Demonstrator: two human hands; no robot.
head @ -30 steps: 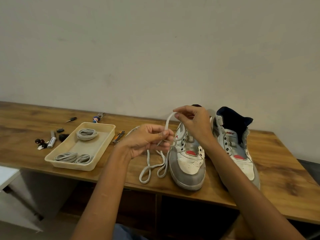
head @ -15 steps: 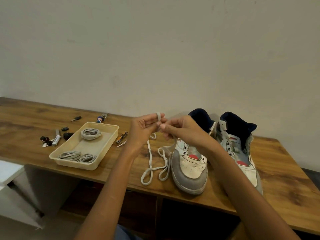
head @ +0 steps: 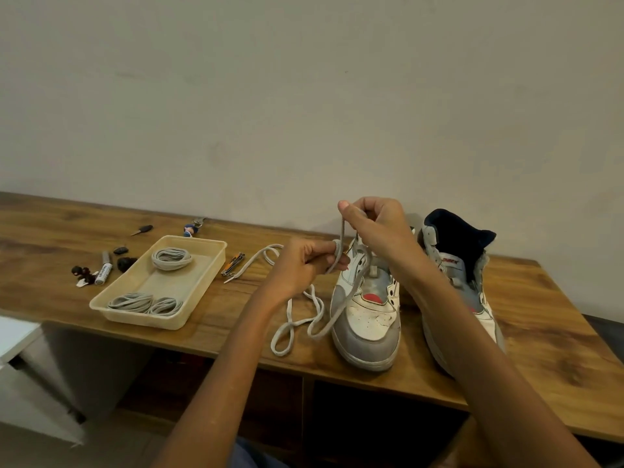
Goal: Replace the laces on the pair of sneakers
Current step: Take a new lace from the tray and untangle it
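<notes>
Two grey-and-white high-top sneakers stand side by side on the wooden table [head: 557, 336]. A loose white lace [head: 297, 324] trails from the left sneaker [head: 368, 319] onto the table in loops. My left hand [head: 304, 268] holds the lace, which is wound round its fingers. Just above the left sneaker's collar, my right hand [head: 378, 224] pinches the same lace and draws it up taut. The right sneaker [head: 462, 261] stands behind my right forearm, with no lace visible in it.
A cream tray [head: 202, 285] at the left holds three coiled grey laces [head: 171, 259]. Nail clippers [head: 233, 263] lie beside it. A marker [head: 104, 271], a small screwdriver [head: 141, 229], a keyring [head: 191, 227] and dark bits lie farther left. A wall backs the table.
My right hand has risen from beside my left hand to above the sneaker collar, pulling the lace up. My left hand has stayed put with the lace wound on it.
</notes>
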